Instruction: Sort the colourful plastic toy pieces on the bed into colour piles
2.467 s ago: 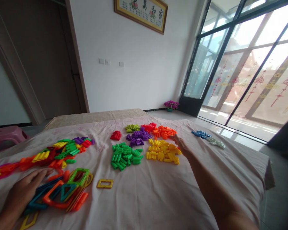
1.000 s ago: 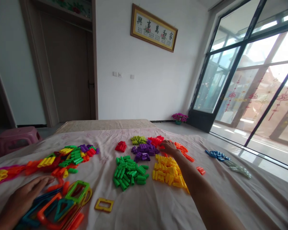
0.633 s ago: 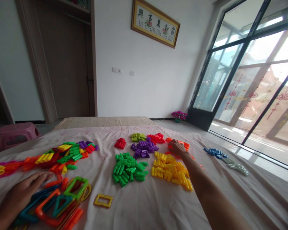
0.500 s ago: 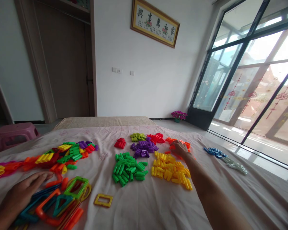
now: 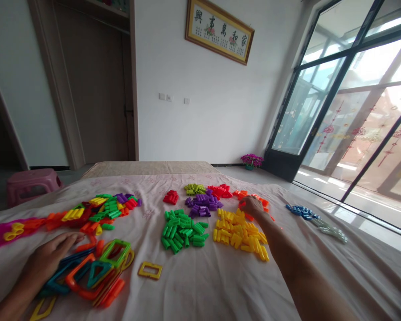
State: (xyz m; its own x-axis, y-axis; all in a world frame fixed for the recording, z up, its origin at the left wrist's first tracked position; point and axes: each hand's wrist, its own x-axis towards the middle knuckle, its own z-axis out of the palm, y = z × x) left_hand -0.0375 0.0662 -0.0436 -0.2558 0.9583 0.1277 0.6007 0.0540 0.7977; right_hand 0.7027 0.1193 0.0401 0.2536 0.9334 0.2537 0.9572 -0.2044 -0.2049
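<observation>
My right hand [image 5: 253, 205] reaches over the orange pieces [image 5: 263, 203] at the back right; its fingertips are hidden, so any hold is unclear. Beside it lie yellow pieces [image 5: 237, 229], red ones [image 5: 219, 191] and purple ones [image 5: 203, 203]. A green pile [image 5: 183, 230] sits in the middle. At the left, my left hand [image 5: 51, 254] hovers or rests by the magnetic frames [image 5: 96, 272], below the mixed coloured pieces [image 5: 108, 208]; its fingers point right, close together, and whether they grip anything is hidden.
The pieces lie on a pale cloth [image 5: 187, 290]. Blue pieces [image 5: 302, 212] and whitish ones [image 5: 329, 229] are at the far right. A yellow frame [image 5: 150, 270] lies alone near the front. A pink stool [image 5: 33, 185] stands beyond the left edge.
The view has shifted slightly, moving the scene a little to the right. My right hand stays at the orange pieces, and my left hand stays beside the frames.
</observation>
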